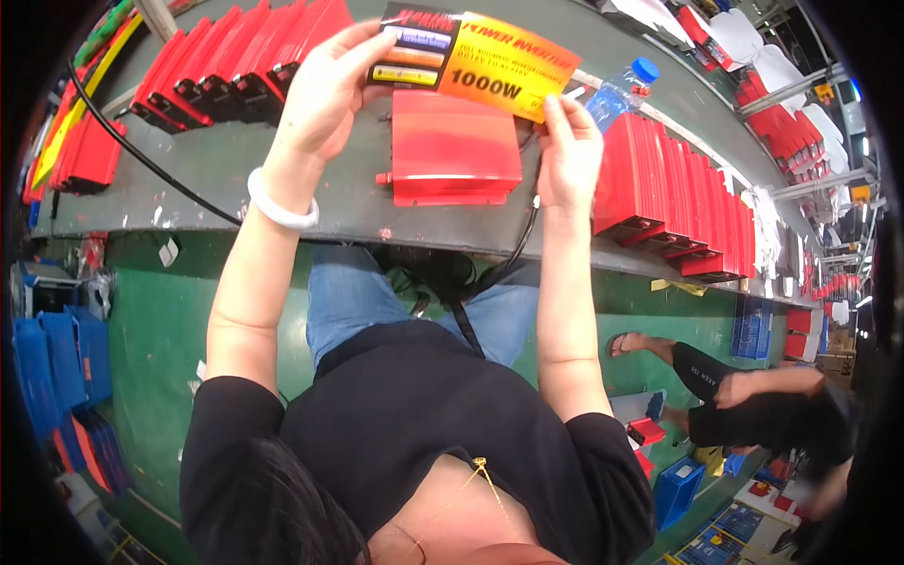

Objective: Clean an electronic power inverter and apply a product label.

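A wide printed label [508,58], black at its left end and yellow-orange on the rest, is stretched between my two hands. My left hand [330,89] pinches its black end, and a white band circles that wrist. The lower right corner is gripped by my right hand [570,151] between thumb and fingers. Beneath the label, a red power inverter [454,151] lies on the grey workbench [330,193], its upper edge partly hidden by the label. The face that shows is plain red.
Rows of red inverters stand on the bench at left [231,66] and right [673,188]. A plastic bottle with blue cap [621,89] stands behind the right row. A black cable [141,155] crosses the bench's left. Another person [753,395] is at lower right, near blue crates [678,494].
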`<state>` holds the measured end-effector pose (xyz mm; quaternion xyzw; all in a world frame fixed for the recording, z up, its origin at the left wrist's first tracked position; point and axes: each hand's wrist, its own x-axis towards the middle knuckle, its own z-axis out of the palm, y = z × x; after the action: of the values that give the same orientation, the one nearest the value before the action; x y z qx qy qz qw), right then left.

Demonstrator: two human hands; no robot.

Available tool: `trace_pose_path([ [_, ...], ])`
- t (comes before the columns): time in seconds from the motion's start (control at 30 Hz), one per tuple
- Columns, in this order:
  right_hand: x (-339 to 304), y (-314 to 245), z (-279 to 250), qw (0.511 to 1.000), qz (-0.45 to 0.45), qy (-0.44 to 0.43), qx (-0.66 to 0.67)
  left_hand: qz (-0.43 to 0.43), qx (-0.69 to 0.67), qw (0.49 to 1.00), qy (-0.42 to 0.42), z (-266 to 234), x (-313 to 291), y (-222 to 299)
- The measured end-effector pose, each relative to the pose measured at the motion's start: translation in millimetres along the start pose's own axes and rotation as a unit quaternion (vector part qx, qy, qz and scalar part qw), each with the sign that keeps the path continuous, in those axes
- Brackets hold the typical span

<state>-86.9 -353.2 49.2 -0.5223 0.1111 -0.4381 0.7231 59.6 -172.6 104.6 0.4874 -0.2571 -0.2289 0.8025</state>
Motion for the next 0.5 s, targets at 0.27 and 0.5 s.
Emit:
trace_pose_path([
  [0.27, 2.6, -24.0, 6.2, 0.984, -0.135, 0.02, -0.112, 0.092, -0.276, 0.899, -0.326, -12.8, 24.4, -13.5],
  [0.5, 15.3, -19.2, -11.3, 0.981, -0.144, 0.011, -0.129, 0.059, -0.002, 0.996, -0.063, -59.0, 18.3, -22.5],
])
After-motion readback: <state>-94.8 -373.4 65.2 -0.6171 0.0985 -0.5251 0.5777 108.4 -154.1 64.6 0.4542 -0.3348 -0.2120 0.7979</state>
